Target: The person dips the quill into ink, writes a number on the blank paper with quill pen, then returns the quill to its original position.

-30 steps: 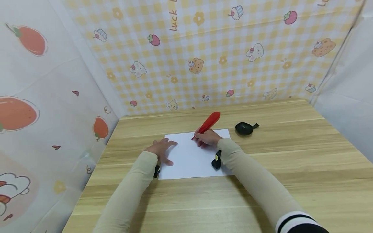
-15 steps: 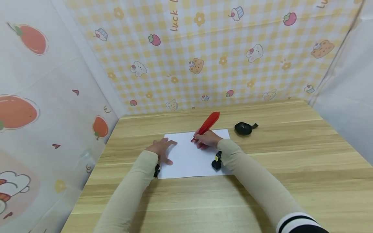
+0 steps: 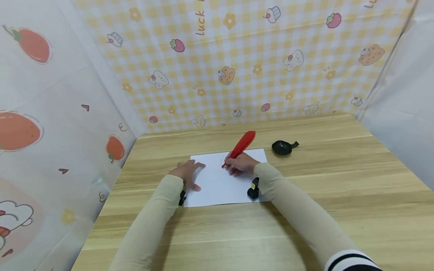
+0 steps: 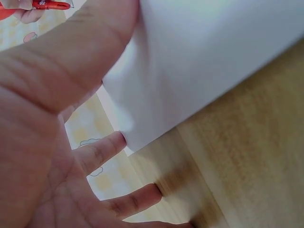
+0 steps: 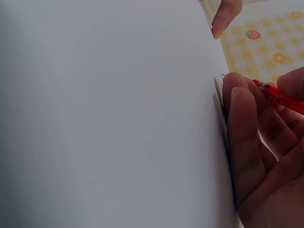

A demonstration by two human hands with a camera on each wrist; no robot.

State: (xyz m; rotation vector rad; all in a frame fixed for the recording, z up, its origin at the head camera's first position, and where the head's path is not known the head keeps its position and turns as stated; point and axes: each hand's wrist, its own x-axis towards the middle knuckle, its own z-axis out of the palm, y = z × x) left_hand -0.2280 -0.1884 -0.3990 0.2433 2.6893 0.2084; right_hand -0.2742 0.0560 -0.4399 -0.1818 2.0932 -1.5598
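- in right hand: red feather-shaped pen, pinched between thumb and fingers, broad end above the hand, tip down at white paper.
- at left edge of white paper: left hand, fingers spread.
- beyond right edge: 1 black object on wooden table.

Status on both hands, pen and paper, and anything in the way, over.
Right hand gripping red pen, tip at white paper. Left hand spread across sheet's left edge. Black object right of sheet, clear of pen.

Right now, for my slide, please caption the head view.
The right hand holds a red pen over white paper; the left hand rests at the paper's left edge.
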